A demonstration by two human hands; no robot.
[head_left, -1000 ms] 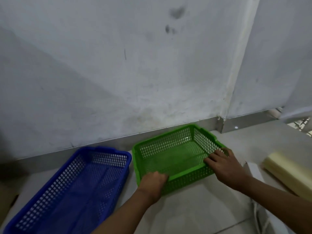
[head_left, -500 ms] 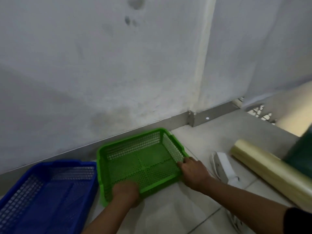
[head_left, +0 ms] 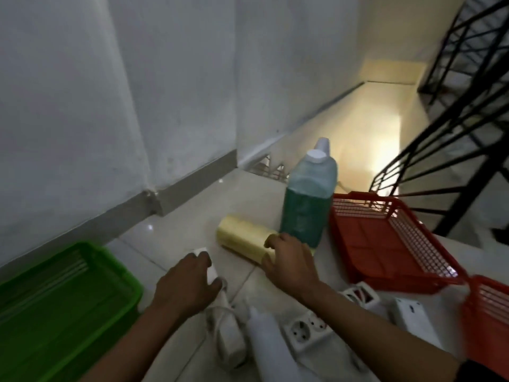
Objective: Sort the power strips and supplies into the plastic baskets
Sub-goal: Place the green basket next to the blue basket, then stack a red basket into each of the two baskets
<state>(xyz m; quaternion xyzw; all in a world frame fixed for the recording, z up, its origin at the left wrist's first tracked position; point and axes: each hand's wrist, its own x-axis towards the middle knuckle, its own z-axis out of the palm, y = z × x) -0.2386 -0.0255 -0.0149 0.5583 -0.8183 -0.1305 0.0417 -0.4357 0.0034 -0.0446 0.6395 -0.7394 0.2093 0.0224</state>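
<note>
My left hand (head_left: 187,283) curls over the far end of a white power strip (head_left: 231,337) that lies on the floor tiles with its cord. My right hand (head_left: 292,260) grips the near end of a pale yellow roll (head_left: 239,235) lying on its side. A green basket (head_left: 121,268) sits at the lower left, a red basket (head_left: 424,244) at the right, and part of a second red basket (head_left: 490,312) at the far right edge. More white power strips (head_left: 305,329) and a white roll (head_left: 270,346) lie between my forearms.
A tall bottle of green liquid (head_left: 305,205) with a white cap stands just behind the yellow roll, next to the red basket. A wall and skirting run along the left. Beyond the bottle a stairwell drops away, with a black railing (head_left: 440,150) at the right.
My view has swung right, and the blue basket has dropped out of sight. Both hands left the green basket; the left now holds a power strip, the right the yellow roll.
</note>
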